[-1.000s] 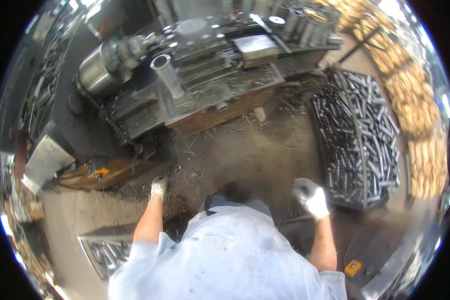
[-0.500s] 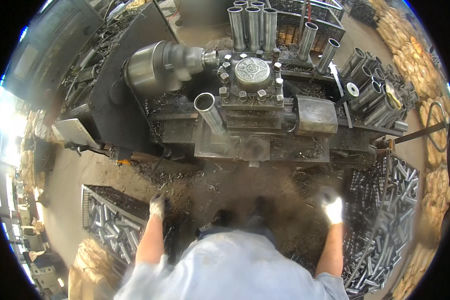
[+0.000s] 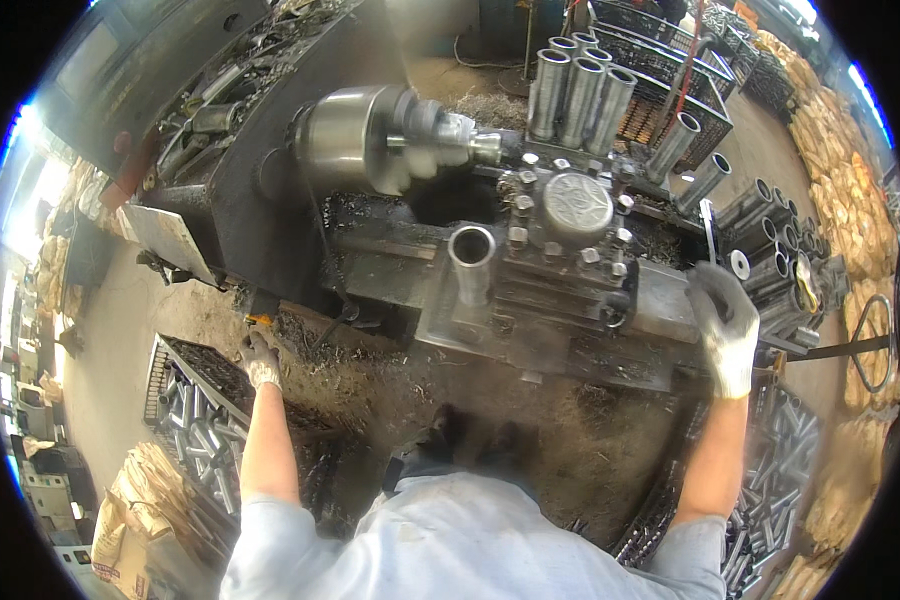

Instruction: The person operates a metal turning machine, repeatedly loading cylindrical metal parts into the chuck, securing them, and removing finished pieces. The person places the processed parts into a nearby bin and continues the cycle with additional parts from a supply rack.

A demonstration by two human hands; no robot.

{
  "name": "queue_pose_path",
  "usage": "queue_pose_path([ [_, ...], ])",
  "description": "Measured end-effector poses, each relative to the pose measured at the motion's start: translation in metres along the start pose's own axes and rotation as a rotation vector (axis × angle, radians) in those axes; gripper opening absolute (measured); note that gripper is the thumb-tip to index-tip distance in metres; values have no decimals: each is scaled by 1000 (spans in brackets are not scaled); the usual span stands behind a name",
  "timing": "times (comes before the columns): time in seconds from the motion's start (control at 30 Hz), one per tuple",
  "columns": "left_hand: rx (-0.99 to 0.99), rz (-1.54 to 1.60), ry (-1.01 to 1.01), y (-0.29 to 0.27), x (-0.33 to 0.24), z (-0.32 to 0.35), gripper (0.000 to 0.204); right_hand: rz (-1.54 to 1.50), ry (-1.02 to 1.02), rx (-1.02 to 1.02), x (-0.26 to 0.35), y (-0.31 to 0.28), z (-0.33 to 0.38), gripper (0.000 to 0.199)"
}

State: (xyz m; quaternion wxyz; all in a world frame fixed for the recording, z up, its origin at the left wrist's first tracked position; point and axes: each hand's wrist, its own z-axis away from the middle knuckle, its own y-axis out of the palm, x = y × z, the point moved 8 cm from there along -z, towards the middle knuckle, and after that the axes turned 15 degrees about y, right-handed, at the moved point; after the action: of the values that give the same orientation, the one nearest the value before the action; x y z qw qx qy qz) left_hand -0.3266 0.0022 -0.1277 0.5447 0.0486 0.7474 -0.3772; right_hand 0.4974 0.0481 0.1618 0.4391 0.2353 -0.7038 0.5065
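Note:
My left hand (image 3: 259, 362), in a white glove with dark fingers, hangs low at the left. Its fingers look loosely apart, just below a small orange part (image 3: 260, 320) on the lathe. My right hand (image 3: 724, 330), gloved too, is over the right end of the lathe carriage, beside a grey metal block (image 3: 667, 300). Blur smears its fingers, and anything under them is hidden. A steel tube (image 3: 473, 268) stands upright on the carriage, left of the square tool post (image 3: 577, 205). A bright metal piece (image 3: 485, 147) sticks out from the blurred chuck (image 3: 355, 138).
Several upright tubes (image 3: 590, 95) stand behind the tool post, with more tubes (image 3: 775, 245) stacked at the right. Crates of short tubes stand at the left (image 3: 153, 375) and lower right (image 3: 660, 490). Brown sacks (image 3: 835, 170) line the right side. Metal shavings litter the floor.
My right hand has risen forward and right, from above the floor to the carriage. My left hand has shifted left and slightly forward. The whole view has swung, moving the lathe rightward in the picture.

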Motion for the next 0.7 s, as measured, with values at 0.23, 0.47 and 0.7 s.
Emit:
queue_pose_path([
  [0.23,146,127,199,3,-22,-17,46,389,-522,150,165,124,-8,42],
  [0.47,225,804,-361,17,37,9,49,1223,-499,632,159,314,-115,40],
  [0.7,223,453,-554,-13,160,207,44,1119,-544,858,112,350,-142,41],
])
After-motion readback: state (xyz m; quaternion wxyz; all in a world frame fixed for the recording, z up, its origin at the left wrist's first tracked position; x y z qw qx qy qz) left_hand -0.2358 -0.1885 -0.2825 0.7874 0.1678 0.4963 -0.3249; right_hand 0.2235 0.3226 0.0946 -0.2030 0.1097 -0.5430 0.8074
